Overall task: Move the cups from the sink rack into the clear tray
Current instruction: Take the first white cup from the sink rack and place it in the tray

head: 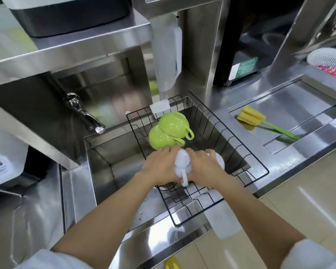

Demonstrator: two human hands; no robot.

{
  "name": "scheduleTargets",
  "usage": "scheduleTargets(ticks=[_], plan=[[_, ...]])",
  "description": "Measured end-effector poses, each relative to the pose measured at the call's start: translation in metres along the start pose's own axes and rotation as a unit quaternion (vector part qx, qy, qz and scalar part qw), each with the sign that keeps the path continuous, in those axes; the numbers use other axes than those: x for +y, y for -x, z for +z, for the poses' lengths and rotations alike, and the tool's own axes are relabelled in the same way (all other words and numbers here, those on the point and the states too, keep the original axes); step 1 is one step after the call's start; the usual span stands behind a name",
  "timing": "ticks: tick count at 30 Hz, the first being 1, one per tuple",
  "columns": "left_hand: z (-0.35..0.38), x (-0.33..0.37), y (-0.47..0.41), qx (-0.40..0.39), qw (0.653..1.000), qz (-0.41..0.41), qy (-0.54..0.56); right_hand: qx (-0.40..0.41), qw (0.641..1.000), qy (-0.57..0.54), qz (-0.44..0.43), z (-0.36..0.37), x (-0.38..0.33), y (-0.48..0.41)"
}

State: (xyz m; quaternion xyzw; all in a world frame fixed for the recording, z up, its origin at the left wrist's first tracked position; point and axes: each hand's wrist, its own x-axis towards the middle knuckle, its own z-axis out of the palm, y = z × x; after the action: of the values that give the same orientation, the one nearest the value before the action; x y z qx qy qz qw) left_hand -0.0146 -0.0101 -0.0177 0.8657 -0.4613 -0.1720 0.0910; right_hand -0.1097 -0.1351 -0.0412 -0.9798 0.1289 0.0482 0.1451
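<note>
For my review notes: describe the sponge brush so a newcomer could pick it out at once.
Start at the steel sink holding the black wire rack, then look right to the recessed steel drainboard. The sponge brush lies flat there, alone. Its yellow sponge head and thin green handle set it apart from the green cups in the rack.

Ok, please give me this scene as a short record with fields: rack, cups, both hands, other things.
rack: black wire rack set over the steel sink
green cups: two, upside down, far end of rack
white cups: near end, one between both hands
left hand: on white cup
right hand: on white cup
other: sponge brush on counter
clear tray: not visible
</note>
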Motion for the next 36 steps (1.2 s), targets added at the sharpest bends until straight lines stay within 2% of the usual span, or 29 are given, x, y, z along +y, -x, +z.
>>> scheduleTargets(ticks=[3, 7, 11, 16, 18, 22, 26, 29, 36], plan=[[-0.014, 0.000, 0.009, 0.029, 0.998, -0.004, 0.059, 0.024, 0.994, -0.103, -0.008, -0.015, -0.004, 0.000], [-0.047, -0.010, 0.030, 0.094, 0.989, 0.014, 0.113, 0.050, 0.962, -0.269, -0.030, -0.051, -0.024, 0.007], [-0.091, -0.019, 0.069, 0.162, 0.978, 0.051, 0.123, 0.085, 0.940, -0.318, -0.087, -0.085, -0.059, 0.018], [-0.146, -0.032, 0.130, 0.272, 0.946, 0.091, 0.148, 0.133, 0.918, -0.329, -0.178, -0.118, -0.124, 0.020], [-0.164, -0.042, 0.156, 0.305, 0.937, 0.088, 0.145, 0.153, 0.907, -0.332, -0.210, -0.129, -0.155, 0.020], [-0.194, -0.071, 0.213, 0.350, 0.927, 0.059, 0.117, 0.143, 0.893, -0.337, -0.260, -0.139, -0.222, 0.017], [-0.214, -0.105, 0.272, 0.370, 0.925, 0.020, 0.086, 0.120, 0.899, -0.295, -0.301, -0.139, -0.291, 0.012], [-0.221, -0.140, 0.313, 0.350, 0.935, -0.010, 0.066, 0.094, 0.902, -0.266, -0.327, -0.129, -0.344, 0.008], [-0.202, -0.233, 0.412, 0.342, 0.923, -0.173, 0.021, -0.036, 0.900, -0.231, -0.368, -0.089, -0.468, -0.003]])
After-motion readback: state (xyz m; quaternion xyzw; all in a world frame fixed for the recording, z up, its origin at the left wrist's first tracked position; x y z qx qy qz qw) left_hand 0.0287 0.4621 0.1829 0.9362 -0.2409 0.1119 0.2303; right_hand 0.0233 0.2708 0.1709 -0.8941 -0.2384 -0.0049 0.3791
